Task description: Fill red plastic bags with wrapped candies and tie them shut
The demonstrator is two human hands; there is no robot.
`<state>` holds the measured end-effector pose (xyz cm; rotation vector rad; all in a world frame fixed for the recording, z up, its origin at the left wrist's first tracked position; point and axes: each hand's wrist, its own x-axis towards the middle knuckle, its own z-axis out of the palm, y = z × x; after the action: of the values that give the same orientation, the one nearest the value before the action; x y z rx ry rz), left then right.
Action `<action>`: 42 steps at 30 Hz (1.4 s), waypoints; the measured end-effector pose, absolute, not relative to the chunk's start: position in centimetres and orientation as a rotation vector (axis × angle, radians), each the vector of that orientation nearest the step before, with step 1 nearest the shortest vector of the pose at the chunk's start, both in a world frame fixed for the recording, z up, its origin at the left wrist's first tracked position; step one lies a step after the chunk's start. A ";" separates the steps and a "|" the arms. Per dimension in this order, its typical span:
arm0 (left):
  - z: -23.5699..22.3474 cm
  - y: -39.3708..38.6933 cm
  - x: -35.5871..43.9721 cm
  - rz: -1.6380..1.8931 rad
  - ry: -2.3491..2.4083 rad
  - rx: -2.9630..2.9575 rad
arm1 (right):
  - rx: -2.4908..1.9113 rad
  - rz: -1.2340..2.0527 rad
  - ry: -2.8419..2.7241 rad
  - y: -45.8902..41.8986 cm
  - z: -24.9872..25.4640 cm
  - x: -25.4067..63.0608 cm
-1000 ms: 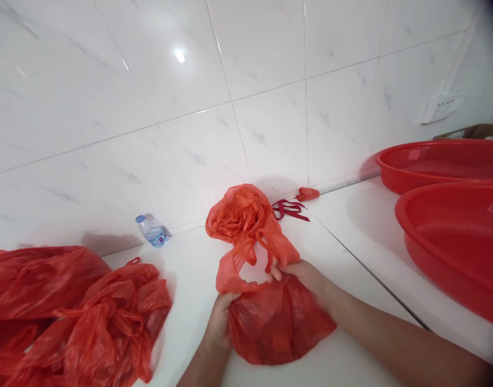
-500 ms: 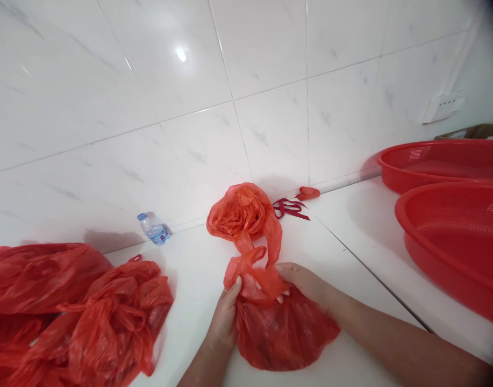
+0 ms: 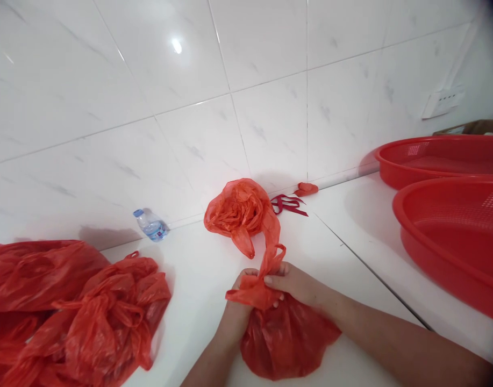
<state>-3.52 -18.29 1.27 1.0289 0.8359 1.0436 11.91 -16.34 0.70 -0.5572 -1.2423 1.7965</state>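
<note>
On the white table, the red bag lay on the person's side of both hands, its body widest from side to side. Left hand and right hand, equally near, flanked its neck, fingers curled closed on the plastic; a loop pointed wallward.

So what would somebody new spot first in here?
Probably the shiny red plastic bag gathered up in two bare hands, low in the middle. Next, the big red plastic baskets on the right and the heap of knotted red bags on the left.
</note>
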 end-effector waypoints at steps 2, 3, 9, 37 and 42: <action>0.8 -18.5 -3.4 1.056 0.911 1.090 | -0.648 1.753 -1.181 -16.1 0.4 11.8; 0.5 -18.6 -3.4 1.084 0.951 1.149 | -0.694 1.731 -1.153 -16.0 0.2 11.8; -0.4 -18.9 -4.5 1.329 1.058 1.813 | -0.813 1.670 -1.193 -15.8 0.2 11.9; 0.1 -16.6 -5.7 1.206 0.894 0.883 | -0.386 2.032 -0.833 -16.3 1.8 13.1; 0.2 -16.5 -5.8 1.164 0.833 0.767 | -0.482 2.026 -0.828 -16.4 2.1 13.0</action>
<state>-5.77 -16.46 0.23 0.7672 0.8326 1.1645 13.04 -16.44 2.13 -0.4823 -0.8280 2.0258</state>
